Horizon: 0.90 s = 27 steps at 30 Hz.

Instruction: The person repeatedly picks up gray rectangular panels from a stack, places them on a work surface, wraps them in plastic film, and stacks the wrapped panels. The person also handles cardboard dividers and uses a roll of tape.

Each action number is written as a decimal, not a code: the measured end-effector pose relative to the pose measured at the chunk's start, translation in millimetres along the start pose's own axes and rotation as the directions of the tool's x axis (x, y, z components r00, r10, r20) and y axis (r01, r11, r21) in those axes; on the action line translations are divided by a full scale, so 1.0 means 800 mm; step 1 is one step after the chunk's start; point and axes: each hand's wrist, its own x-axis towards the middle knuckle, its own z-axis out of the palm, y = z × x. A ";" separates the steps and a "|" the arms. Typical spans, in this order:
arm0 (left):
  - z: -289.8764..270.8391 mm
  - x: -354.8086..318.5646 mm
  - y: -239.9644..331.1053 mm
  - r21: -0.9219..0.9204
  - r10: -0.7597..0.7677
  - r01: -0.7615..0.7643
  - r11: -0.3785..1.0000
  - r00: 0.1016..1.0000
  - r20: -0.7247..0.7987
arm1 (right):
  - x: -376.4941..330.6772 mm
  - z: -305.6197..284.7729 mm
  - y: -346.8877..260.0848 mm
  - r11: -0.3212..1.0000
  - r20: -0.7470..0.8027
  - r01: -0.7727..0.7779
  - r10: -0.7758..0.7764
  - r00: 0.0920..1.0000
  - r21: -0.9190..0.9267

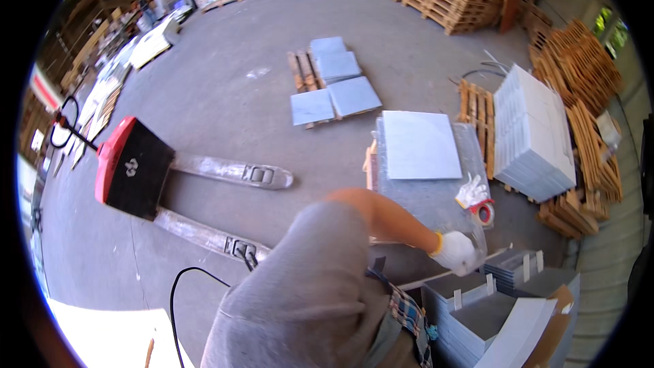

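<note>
My left hand [456,253], in a white work glove with a yellow cuff, reaches out to the right. It is beside the near edge of a low stack wrapped in clear plastic film [426,201]. Its fingers are too blurred and turned away to show whether they grip anything. A pale square tile [421,145] lies flat on the wrapped stack. Near that stack's right edge are a loose white glove [471,191] and a roll of tape [484,213] with a red core. Below my left hand stand grey tile stacks [485,313] with white strips over their edges. My right hand is out of view.
A red and black pallet jack [136,167] stands at the left, forks pointing my way. Several bluish tiles [337,68] lie on a pallet ahead. At the right are a tall block of pale tiles [533,133] and wooden pallets [579,65]. A black cable [175,300] curves along the floor.
</note>
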 end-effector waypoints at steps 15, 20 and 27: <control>-0.029 0.058 0.066 -0.641 -0.101 0.110 0.759 0.994 0.051 | -0.150 0.073 -0.284 0.129 0.074 0.051 -0.804 0.590 0.990; -0.065 0.022 0.002 -0.872 -0.407 0.386 0.301 0.879 0.248 | -0.210 0.109 -0.381 0.180 0.235 -0.153 -0.799 0.554 0.972; -0.153 -0.023 -0.169 -0.905 -0.817 0.283 0.317 0.565 -0.110 | -0.249 0.118 -0.546 0.370 0.334 -0.047 -0.768 0.546 0.928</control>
